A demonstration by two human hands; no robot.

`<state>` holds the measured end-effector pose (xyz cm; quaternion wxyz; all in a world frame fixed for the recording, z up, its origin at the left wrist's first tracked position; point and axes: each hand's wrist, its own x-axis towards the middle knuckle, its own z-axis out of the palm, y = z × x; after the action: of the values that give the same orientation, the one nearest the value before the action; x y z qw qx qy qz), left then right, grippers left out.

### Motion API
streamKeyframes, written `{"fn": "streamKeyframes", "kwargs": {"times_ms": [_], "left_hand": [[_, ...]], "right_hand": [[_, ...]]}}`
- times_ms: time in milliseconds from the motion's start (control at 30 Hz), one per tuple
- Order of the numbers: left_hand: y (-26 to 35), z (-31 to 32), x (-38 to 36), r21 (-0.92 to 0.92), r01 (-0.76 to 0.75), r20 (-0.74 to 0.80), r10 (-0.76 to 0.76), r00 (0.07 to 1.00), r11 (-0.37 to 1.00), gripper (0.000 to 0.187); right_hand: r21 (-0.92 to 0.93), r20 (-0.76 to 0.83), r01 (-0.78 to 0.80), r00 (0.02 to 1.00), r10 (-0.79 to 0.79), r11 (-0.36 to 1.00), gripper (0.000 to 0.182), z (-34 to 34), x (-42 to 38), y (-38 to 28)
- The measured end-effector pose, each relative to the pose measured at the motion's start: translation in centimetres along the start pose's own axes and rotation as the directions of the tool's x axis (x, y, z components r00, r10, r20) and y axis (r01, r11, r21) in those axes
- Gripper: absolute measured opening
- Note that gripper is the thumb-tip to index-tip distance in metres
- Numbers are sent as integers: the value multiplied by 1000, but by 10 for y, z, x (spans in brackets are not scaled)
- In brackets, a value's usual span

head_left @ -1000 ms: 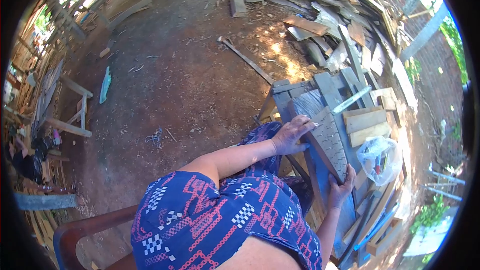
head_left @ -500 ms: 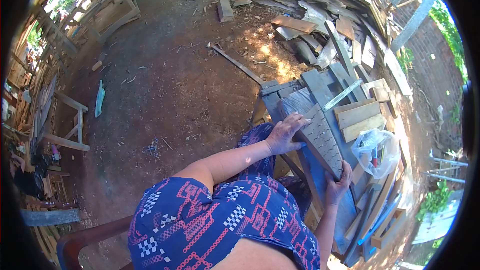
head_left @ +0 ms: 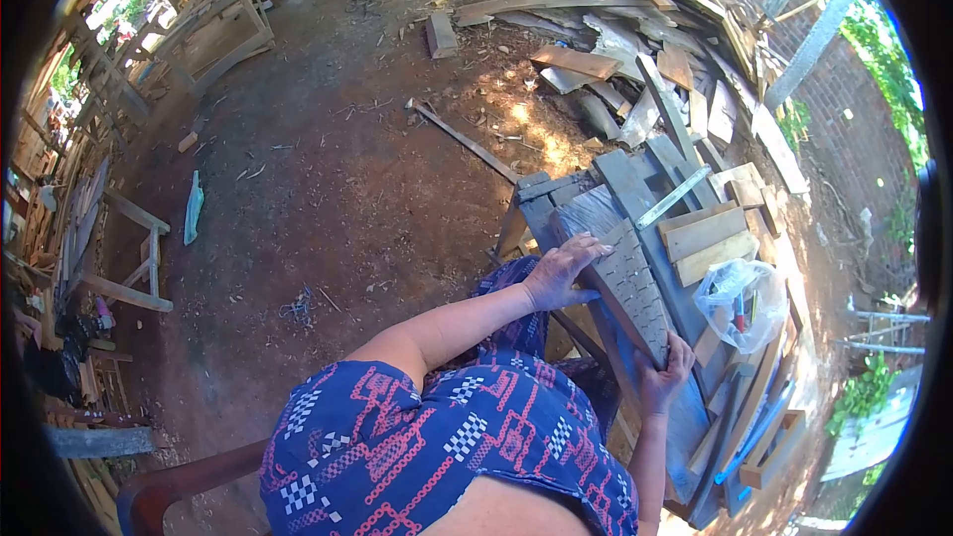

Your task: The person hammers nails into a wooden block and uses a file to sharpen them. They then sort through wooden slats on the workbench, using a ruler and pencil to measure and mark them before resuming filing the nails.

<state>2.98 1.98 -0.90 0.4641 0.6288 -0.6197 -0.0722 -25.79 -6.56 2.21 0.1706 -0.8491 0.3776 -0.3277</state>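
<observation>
A wooden frame (head_left: 129, 258) stands on the dirt floor (head_left: 328, 169) at far left. Toward the middle, the left hand (head_left: 562, 270) lies flat, fingers spread, on the upper end of a carved board (head_left: 631, 283) that rests tilted on the grey surface (head_left: 635, 189). The right hand (head_left: 659, 375) grips the board's lower end, fingers curled round its edge. Just right of the board lie two plain planks (head_left: 707, 241) and a metal ruler (head_left: 675, 197), then a clear plastic bag (head_left: 745, 300). Scrap wood (head_left: 635, 50) is piled behind.
</observation>
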Motion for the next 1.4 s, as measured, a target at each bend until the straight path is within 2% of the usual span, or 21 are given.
{"fn": "streamKeyframes", "kwargs": {"times_ms": [133,233,300,367,500,533,600,667,733,800,833,867,933,967,1033,1133,1200,1233,1267,1333,1400], "left_hand": [[2,-6,1,-21,2,18,-1,1000,1000,83],[5,-12,1,-10,-5,60,5,998,1000,87],[4,-14,2,78,-30,94,23,995,996,88],[2,-13,3,90,-75,83,67,994,993,86],[3,-4,-10,144,-79,-43,86,995,987,84],[2,-4,-15,114,-84,-52,90,995,990,83],[4,-4,-19,70,-108,-39,111,993,992,83],[4,-4,-18,136,-46,-99,59,993,990,81],[2,-2,-9,95,-66,-108,77,991,993,79],[1,-1,0,32,-38,-221,44,974,999,79],[4,-4,2,25,31,-199,-26,980,999,76],[9,-6,7,17,16,-187,-12,982,1000,76],[20,-12,14,-168,71,-148,-96,984,983,71],[27,-13,16,-170,70,-141,-95,985,983,71],[39,-12,21,-401,139,-68,-180,981,905,63],[36,-8,26,-414,158,-78,-208,975,897,56],[46,-12,32,-472,194,-47,-245,968,860,54],[50,-14,36,-525,224,-18,-273,962,821,52],[50,-14,39,-523,225,-24,-278,960,822,52],[50,-15,46,-462,196,-38,-240,970,865,53],[45,-14,49,-381,214,-38,-247,968,899,53]], "right_hand": [[-3,-24,-19,1000,19,1000,64,1,1,-3],[-78,-31,7,999,-9,997,64,0,4,-8],[-48,-21,20,1000,-21,999,60,0,4,-4],[-88,55,19,998,-14,996,58,-12,12,-21],[-83,-10,110,994,-111,991,58,-20,-2,-35],[-117,-50,63,996,-69,991,58,-25,-2,-42],[-106,28,127,992,-125,986,55,-39,-2,-58],[-107,-6,120,993,-121,987,53,-49,5,-72],[-106,-33,124,991,-128,987,51,-58,19,-83],[-59,-42,130,990,-133,990,50,-68,38,-91],[-64,-61,107,992,-111,992,50,-73,46,-94],[-74,-75,94,992,-100,993,50,-78,55,-95],[2,-145,98,985,-97,995,49,-89,72,-98],[27,-143,79,987,-75,996,50,-97,81,-104],[1,-147,68,987,-67,998,50,-103,95,-113],[-25,-185,109,976,-111,994,47,-88,111,-110],[212,-314,82,949,-11,974,41,-71,118,-105],[204,-347,111,937,-34,973,37,-68,123,-101],[208,-342,116,939,-39,971,37,-66,127,-98],[312,-350,47,934,68,949,38,-63,135,-93],[332,-333,57,941,60,941,38,-62,141,-86]]}}
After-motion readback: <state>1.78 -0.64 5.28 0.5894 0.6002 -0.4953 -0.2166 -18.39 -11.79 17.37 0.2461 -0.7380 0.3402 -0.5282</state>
